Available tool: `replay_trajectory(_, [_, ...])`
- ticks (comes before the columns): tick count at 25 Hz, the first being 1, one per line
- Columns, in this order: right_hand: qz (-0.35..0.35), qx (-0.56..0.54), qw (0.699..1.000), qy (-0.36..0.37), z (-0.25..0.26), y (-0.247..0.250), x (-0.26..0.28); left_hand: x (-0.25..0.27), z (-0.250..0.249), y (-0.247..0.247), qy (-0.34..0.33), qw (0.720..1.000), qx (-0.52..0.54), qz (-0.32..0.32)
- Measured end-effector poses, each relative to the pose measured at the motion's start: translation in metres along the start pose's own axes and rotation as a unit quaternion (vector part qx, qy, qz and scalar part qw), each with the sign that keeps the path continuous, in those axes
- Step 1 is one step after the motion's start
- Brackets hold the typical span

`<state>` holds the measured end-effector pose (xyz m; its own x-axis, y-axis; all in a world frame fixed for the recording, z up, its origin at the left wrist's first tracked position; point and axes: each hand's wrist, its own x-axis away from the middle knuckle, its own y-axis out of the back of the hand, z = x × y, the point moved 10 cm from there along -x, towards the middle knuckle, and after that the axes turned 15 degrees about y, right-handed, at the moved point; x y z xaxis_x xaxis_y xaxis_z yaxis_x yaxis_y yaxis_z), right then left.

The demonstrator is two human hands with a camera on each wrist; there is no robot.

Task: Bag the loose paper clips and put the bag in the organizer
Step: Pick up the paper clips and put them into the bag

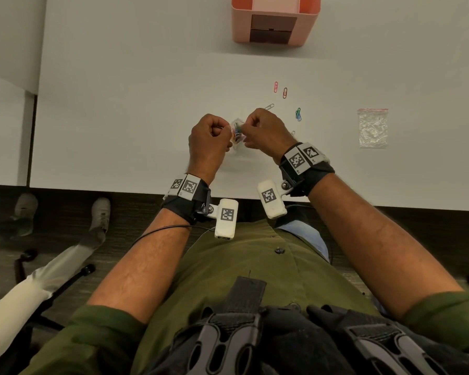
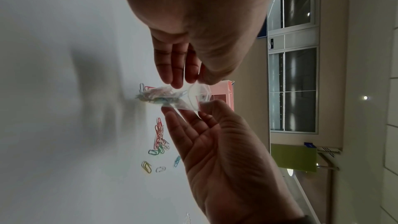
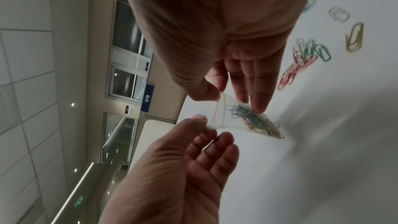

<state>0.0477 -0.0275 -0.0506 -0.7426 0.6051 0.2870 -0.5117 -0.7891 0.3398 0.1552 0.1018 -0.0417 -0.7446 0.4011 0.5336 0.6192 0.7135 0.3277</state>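
A small clear zip bag [image 1: 237,134] with a red seal line holds several coloured paper clips and stands with its bottom on the white table [image 1: 119,117]. My left hand [image 1: 222,131] pinches one side of the bag's mouth, and my right hand [image 1: 248,128] pinches the other, so the mouth is held apart. In the right wrist view the bag [image 3: 247,118] hangs between thumb and forefinger of each hand. Loose clips [image 1: 284,93] lie just beyond and right of my right hand; a cluster of them [image 3: 301,60] is red, green and gold. The pink organizer [image 1: 275,20] stands at the far edge.
A second clear bag [image 1: 373,128] with pale clips lies flat to the right. The table's near edge [image 1: 119,188] runs just under my wrists. Another person's legs and shoes [image 1: 100,212] and a chair base are on the floor at the left.
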Motion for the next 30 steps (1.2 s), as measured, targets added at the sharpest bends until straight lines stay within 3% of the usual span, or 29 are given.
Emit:
replay_trajectory(5, [0.034, -0.129, 0.990, -0.038, 0.001, -0.028, 0.007, 0.000, -0.004, 0.006, -0.026, 0.999, -0.028, -0.017])
replay_trajectory(11, [0.017, 0.032, 0.999, 0.002, -0.022, -0.020, 0.005, -0.003, 0.020, 0.000, 0.017, 0.999, -0.046, -0.011])
replay_trajectory(18, [-0.016, -0.006, 1.000, 0.008, -0.029, 0.011, 0.002, -0.008, 0.021, -0.006, 0.024, 0.999, -0.039, -0.010])
replay_trajectory(20, [-0.036, 0.069, 0.996, 0.034, -0.033, 0.037, 0.000, -0.011, 0.022, -0.007, 0.026, 0.999, -0.037, -0.010])
replay_trajectory(24, [-0.044, 0.271, 0.959, 0.075, -0.046, 0.089, 0.002, -0.015, 0.023, -0.010, 0.029, 0.999, -0.033, -0.006])
replay_trajectory(28, [0.085, 0.365, 0.926, 0.032, -0.076, 0.086, 0.005, -0.016, 0.024, -0.013, 0.030, 0.999, -0.033, -0.002])
replay_trajectory(30, [0.093, 0.386, 0.917, 0.048, -0.076, 0.077, 0.002, -0.016, 0.024, -0.013, 0.030, 0.999, -0.033, -0.002])
